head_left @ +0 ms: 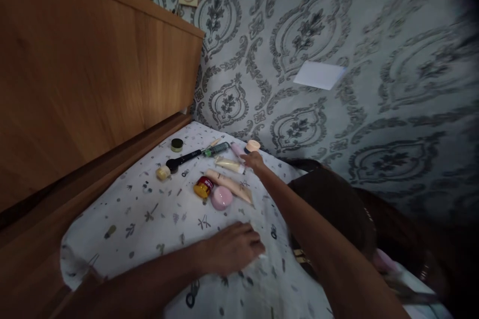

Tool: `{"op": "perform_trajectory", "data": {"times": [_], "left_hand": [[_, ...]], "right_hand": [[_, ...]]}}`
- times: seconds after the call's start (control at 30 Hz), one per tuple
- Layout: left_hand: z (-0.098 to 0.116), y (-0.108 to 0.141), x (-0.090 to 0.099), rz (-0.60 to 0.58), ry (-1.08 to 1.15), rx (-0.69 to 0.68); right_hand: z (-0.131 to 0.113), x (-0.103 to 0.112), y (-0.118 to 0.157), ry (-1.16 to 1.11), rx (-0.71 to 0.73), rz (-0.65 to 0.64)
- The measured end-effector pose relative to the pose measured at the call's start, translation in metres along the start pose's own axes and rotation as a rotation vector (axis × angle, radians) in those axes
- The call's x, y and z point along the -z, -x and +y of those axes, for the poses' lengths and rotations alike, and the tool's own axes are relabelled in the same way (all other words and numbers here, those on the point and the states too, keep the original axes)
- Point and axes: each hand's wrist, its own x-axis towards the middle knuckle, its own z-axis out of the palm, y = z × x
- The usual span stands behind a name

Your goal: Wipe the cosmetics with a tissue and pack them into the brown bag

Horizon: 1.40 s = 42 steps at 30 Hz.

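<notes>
My right hand (pixel 254 160) reaches to the far side of the patterned cloth, its fingers closed at the near end of a slim pink tube (pixel 236 149). Right behind that hand stands a small jar with a peach lid (pixel 253 145). My left hand (pixel 236 248) rests palm down on the cloth, fingers loosely bent, with nothing visible in it. Between the hands lie a pale yellow tube (pixel 229 164), a long beige tube (pixel 232 185), a pink round jar (pixel 222 198) and a yellow jar with a red lid (pixel 203 187).
Farther left are a green tube (pixel 217 149), a black-handled brush (pixel 185 158), a small yellowish jar (pixel 163 173) and a dark-lidded jar (pixel 177 145). A wooden panel (pixel 112 60) borders the left side. A dark brown bag (pixel 333 204) sits at right, before the wallpapered wall (pixel 258 65).
</notes>
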Motion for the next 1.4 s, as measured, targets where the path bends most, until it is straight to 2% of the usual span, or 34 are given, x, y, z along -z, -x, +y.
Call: {"op": "perform_trajectory", "data": {"times": [0.1,0.23,0.33,0.43,0.5,0.57,0.6,0.7,0.77,0.87,1.03,1.13,1.3,1.4], "left_hand": [[-0.006,0.0,0.006,0.12,0.147,0.092],[-0.023,0.002,0.016,0.516,0.485,0.354],[-0.04,0.006,0.023,0.78,0.686,0.599],[-0.053,0.01,0.029,0.944,0.814,0.776],[-0.056,0.012,0.032,0.999,0.863,0.812],[-0.055,0.014,0.034,0.962,0.862,0.785],[-0.054,0.014,0.035,0.891,0.842,0.739],[-0.049,0.014,0.037,0.636,0.697,0.538],[-0.048,0.013,0.038,0.571,0.598,0.474],[-0.046,0.011,0.038,0.571,0.618,0.559],[-0.037,0.008,0.041,0.549,0.961,0.788],[-0.032,0.006,0.044,0.53,1.065,0.906],[-0.032,0.003,0.046,0.549,1.216,1.011],[-0.034,0.004,0.047,0.564,1.359,1.016]], "right_hand": [[0.01,0.009,0.028,-0.323,-0.069,-0.059],[0.026,0.024,0.08,-0.739,-0.087,-0.135],[0.041,0.03,0.129,-0.989,-0.085,-0.246],[0.058,0.026,0.179,-1.15,-0.103,-0.354],[0.07,0.019,0.206,-1.28,-0.127,-0.462],[0.08,0.011,0.226,-1.363,-0.129,-0.533],[0.084,0.008,0.233,-1.372,-0.115,-0.537],[0.096,0.004,0.244,-1.225,-0.001,-0.445],[0.103,0.004,0.245,-1.051,0.121,-0.365],[0.112,0.004,0.246,-0.835,0.31,-0.244],[0.12,0.008,0.251,-0.526,0.617,-0.008],[0.123,0.013,0.253,-0.354,0.77,0.113],[0.126,0.014,0.256,-0.144,0.861,0.267],[0.127,0.011,0.257,-0.091,0.885,0.336]]}}
